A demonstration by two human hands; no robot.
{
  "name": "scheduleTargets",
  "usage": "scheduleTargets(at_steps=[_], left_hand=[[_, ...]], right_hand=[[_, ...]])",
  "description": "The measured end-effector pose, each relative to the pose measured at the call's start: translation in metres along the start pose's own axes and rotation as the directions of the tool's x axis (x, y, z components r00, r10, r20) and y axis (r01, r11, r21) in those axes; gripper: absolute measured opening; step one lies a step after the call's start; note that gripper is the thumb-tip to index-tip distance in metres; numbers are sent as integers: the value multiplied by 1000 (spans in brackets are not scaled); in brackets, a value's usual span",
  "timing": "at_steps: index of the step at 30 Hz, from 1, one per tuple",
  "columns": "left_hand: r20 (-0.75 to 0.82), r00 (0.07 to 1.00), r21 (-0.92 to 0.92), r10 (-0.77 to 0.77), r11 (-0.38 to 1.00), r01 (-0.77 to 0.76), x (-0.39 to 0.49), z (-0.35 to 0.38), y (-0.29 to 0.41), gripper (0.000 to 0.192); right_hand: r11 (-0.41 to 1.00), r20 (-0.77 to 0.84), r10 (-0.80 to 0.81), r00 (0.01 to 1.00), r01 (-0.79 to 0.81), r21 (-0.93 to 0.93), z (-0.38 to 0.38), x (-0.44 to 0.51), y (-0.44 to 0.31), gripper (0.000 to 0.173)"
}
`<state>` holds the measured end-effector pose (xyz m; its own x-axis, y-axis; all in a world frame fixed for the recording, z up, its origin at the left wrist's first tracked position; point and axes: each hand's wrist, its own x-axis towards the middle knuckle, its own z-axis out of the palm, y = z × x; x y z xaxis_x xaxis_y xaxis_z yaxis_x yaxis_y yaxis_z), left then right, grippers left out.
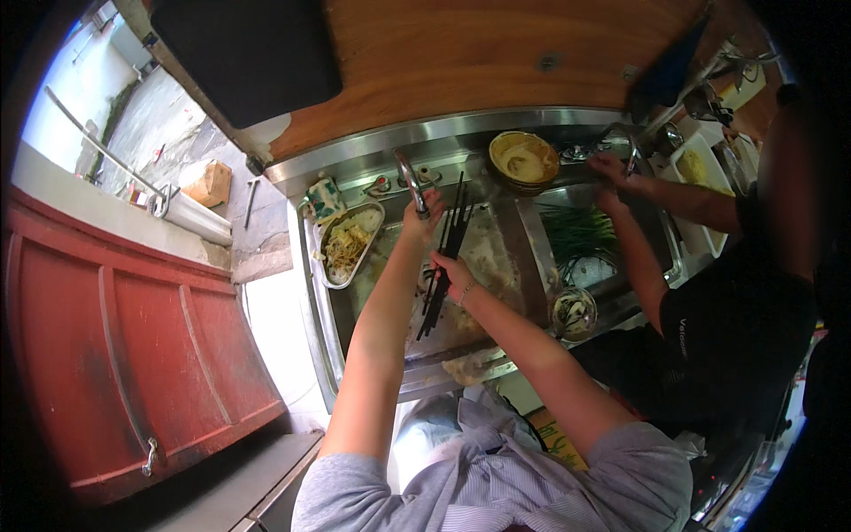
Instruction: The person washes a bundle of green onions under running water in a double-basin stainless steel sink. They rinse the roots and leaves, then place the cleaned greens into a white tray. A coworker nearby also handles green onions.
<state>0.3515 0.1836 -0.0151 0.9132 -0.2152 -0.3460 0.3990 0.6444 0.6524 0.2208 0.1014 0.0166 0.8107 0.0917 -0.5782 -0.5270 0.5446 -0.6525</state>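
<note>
My right hand (455, 274) grips a bundle of long dark chopsticks (455, 233), held aslant over the left basin of a stainless-steel sink (492, 266). Beside it, my left hand (425, 216) is raised at the curved metal faucet (408, 174). The spout crosses in front of that hand, so whether its fingers touch the faucet is unclear. A metal strainer tray (352, 243) with food scraps, noodles among them, sits in the basin's left corner.
A stack of yellowish bowls (524, 159) stands behind the divider. At right, a co-worker's hands (610, 176) are at a second faucet (625, 136), above long green vegetables (577, 233). A scrap-filled strainer (574, 312) sits near the front. A red door (133, 346) stands left.
</note>
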Motion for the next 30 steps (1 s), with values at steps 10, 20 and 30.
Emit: scheduleTargets(at_steps=[10, 20, 30], left_hand=[[-191, 981, 176, -48, 981, 82, 10, -12, -26, 23], [-271, 926, -352, -264, 922, 160, -178, -66, 11, 36], [-56, 902, 105, -427, 896, 431, -223, -62, 48, 29]], right_hand=[[996, -100, -42, 994, 49, 70, -12, 6, -22, 22], [942, 107, 16, 994, -51, 332, 48, 54, 12, 19], [969, 245, 222, 944, -241, 54, 50, 9, 43, 32]])
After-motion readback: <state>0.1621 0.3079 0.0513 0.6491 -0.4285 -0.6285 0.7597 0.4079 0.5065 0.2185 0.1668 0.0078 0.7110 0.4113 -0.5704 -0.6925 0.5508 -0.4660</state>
